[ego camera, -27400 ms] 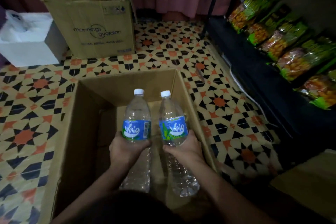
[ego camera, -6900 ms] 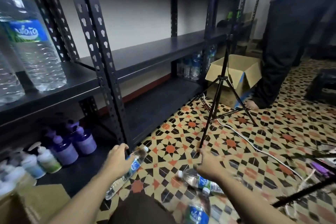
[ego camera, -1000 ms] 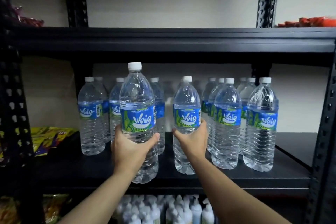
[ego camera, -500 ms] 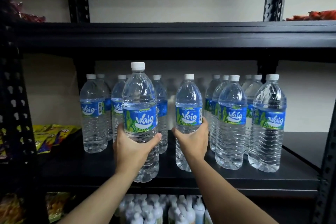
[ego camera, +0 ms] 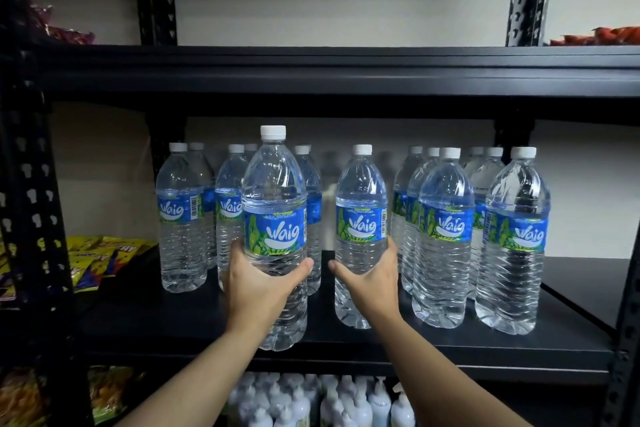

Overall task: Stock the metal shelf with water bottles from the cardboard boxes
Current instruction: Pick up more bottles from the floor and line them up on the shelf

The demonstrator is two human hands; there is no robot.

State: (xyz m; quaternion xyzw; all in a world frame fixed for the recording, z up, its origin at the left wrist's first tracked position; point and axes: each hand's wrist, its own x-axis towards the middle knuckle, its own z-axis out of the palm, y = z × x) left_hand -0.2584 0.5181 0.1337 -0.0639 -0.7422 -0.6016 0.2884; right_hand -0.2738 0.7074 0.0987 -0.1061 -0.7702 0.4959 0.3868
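Observation:
I face the middle board of the black metal shelf [ego camera: 450,347]. My left hand [ego camera: 258,291] grips a clear water bottle [ego camera: 275,204] with a blue-green label, upright at the shelf's front edge. My right hand [ego camera: 372,282] holds a second bottle [ego camera: 361,204] from behind, its base on the shelf board. Several more bottles stand in rows: a group at the left [ego camera: 178,218] and a group at the right [ego camera: 512,239]. A gap lies between the two groups, behind the two held bottles.
Yellow snack packets [ego camera: 100,256] lie on the same board at far left. White pump bottles [ego camera: 332,402] fill the shelf below. The upper shelf beam [ego camera: 329,73] hangs close above the caps. Perforated uprights [ego camera: 31,184] frame both sides.
Both hands and their bottles have edged forward onto the shelf. The right bottle has gone deeper and stands on the board; the left bottle has settled at the front edge.

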